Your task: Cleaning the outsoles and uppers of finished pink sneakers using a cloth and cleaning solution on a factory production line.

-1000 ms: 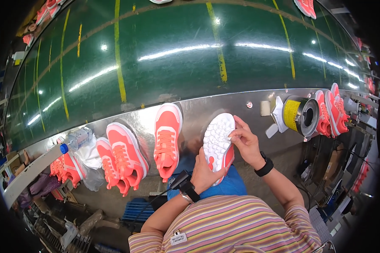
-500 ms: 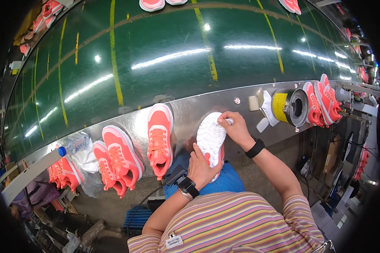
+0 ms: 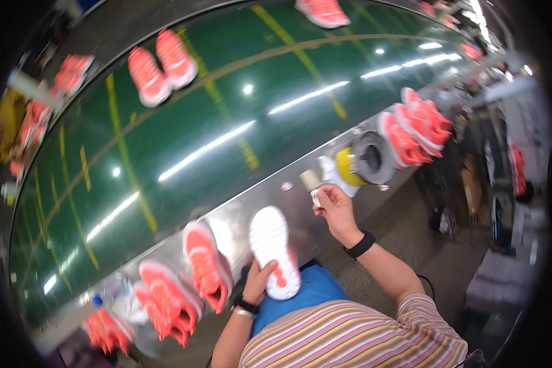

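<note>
While the head view is partly blurred, the left hand clasps a shoe sole-up near the table edge, thumb across it. Right hand closed to a pinch on a small white piece — near the tin. A slack left grip could drop the shoe; a wide right swing could tip the tin — contents can't be made out.

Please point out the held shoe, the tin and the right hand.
Held shoe [image 3: 271, 242], head view: white sole.
Tin [image 3: 348, 167], head view: yellow label.
Right hand [image 3: 338, 211], head view: the hand's middle.
</note>
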A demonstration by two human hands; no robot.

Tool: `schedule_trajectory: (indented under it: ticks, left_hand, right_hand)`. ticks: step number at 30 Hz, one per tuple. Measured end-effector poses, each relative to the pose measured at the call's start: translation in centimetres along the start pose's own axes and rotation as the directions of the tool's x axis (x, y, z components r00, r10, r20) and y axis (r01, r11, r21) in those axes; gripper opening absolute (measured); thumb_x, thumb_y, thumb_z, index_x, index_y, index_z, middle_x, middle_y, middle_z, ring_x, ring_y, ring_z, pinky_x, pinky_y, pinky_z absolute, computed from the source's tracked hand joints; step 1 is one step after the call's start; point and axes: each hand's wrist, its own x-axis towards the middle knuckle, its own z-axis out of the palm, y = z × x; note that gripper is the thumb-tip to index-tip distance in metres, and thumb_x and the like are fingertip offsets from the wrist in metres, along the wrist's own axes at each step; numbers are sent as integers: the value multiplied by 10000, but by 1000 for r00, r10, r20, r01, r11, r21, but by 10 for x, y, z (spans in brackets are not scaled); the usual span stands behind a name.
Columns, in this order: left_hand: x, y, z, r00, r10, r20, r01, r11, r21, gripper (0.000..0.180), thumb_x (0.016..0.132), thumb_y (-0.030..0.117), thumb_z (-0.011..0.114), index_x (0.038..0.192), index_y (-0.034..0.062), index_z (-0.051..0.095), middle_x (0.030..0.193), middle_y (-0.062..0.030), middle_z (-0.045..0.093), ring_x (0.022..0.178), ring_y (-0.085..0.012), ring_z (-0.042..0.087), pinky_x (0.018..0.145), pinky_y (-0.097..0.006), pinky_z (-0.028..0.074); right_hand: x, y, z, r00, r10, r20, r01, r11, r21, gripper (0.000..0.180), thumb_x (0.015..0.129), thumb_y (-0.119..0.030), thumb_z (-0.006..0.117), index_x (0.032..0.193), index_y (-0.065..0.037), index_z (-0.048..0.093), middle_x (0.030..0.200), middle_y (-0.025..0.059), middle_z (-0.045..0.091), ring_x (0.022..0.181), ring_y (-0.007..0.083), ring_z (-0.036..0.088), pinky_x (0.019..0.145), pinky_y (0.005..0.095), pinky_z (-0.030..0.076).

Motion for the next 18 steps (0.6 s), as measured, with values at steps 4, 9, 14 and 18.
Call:
schedule_trajectory:
  ticks: [4,9,14,18]
  left_hand:
    - [-18,27,12,998,-55,-27,54,998,-32,462,863,125,534,1284,4,387,1164,-93,535,1024,-178,544,869,-307,447]
    - [-32,49,24,997,-74,-22,74,997,-13,482,849,117,533,1286,0,365,1159,-105,535,1004,-194,558,854,-314,462]
    - [-40,45,18,990,-89,-106,90,996,4,496,838,121,529,1293,18,362,1153,-102,540,1001,-206,564,854,-327,467]
    - [-45,42,18,991,-53,-123,57,998,29,493,833,148,548,1281,22,384,1137,-96,552,989,-209,575,848,-341,477]
  right_hand:
    - [28,-59,-81,906,-397,-145,317,865,-389,118,883,-53,530,974,3,580,819,14,601,667,76,564,594,220,473]
    - [69,-73,-139,834,-538,-125,246,563,-789,81,778,-53,622,853,-21,630,760,110,644,715,222,627,646,319,486]
    - [86,-64,-145,815,-579,-33,215,355,-910,98,723,-61,654,816,-29,651,806,153,643,789,327,621,705,375,477]
    - [88,-61,-139,850,-527,-3,192,315,-930,71,753,-79,624,806,-37,648,815,164,640,805,342,610,713,401,470]
